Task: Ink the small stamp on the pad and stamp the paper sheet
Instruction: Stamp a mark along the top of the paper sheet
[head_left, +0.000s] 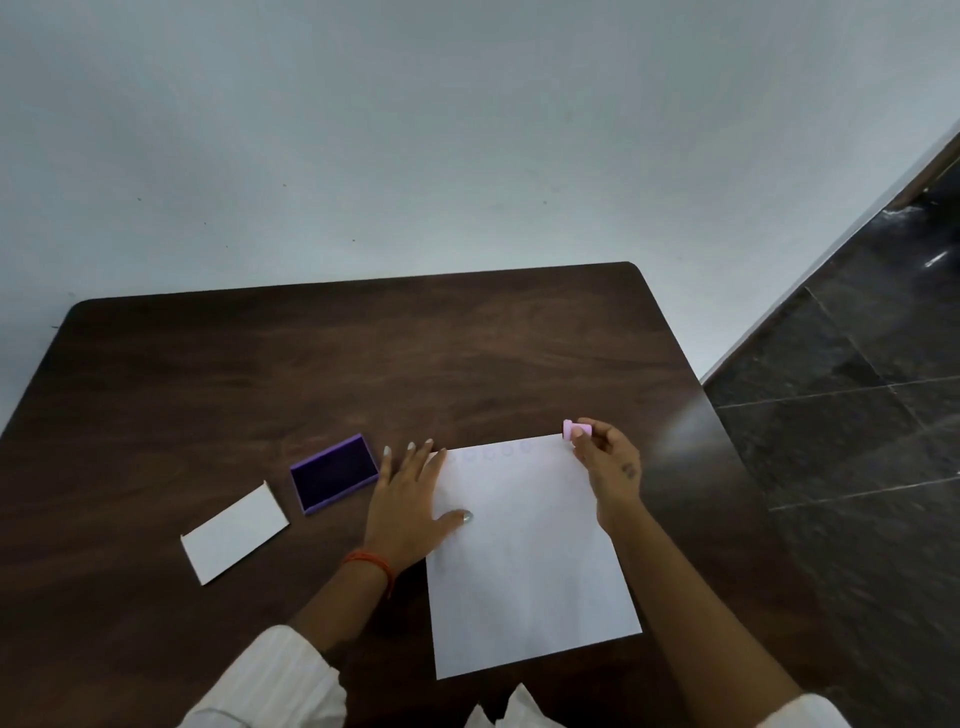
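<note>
Your right hand (610, 462) pinches the small pink plastic stamp (576, 429) between its fingertips. The fingers are closed around it. You hold the stamp on its side, just past the far right corner of the white paper sheet (524, 551). Whether it touches the paper there is hard to tell.

Your left hand (410, 506) lies flat and open on the dark brown wooden table (311, 364). It holds nothing. Its thumb and one fingertip rest on the left edge of the paper. A thin orange thread band (370, 564) sits on that wrist.

A row of faint round marks (493, 453) runs along the far edge of the paper. They are too pale to read.

The purple ink pad (334, 474) lies open on the table, just left of your left hand. Its dark inky face looks up. A white rectangular card (234, 532) lies flat a little further to the left, apart from the pad.

White sleeves (275, 680) cover your forearms at the near edge.
</note>
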